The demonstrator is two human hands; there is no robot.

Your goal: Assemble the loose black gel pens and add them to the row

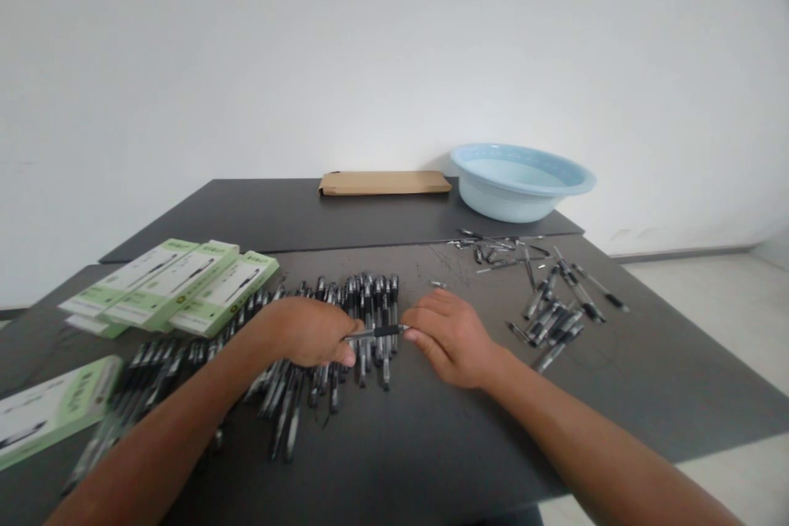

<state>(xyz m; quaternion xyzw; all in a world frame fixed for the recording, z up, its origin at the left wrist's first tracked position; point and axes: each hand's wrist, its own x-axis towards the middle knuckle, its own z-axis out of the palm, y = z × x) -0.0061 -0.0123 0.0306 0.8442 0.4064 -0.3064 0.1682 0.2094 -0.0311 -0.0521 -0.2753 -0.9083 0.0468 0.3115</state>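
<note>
A clear-barrelled pen (387, 330) with a black rubber grip lies level between my hands. My left hand (311, 332) is closed around its barrel end. At the tip end, the fingers of my right hand (449, 337) are pinched together; whether they hold the tip itself or a small part is hidden. Beneath and behind my left hand spreads a large pile of capped black pens (370, 296). Off to the right of my right hand lies a smaller heap of pens and caps (555, 320).
Green-and-white pen boxes (225, 292) are stacked at the left, with another box (55, 411) nearer me. Loose small pen parts (493, 246) lie at the back right. A light blue basin (511, 197) and a flat cardboard piece (385, 183) stand along the far table by the wall.
</note>
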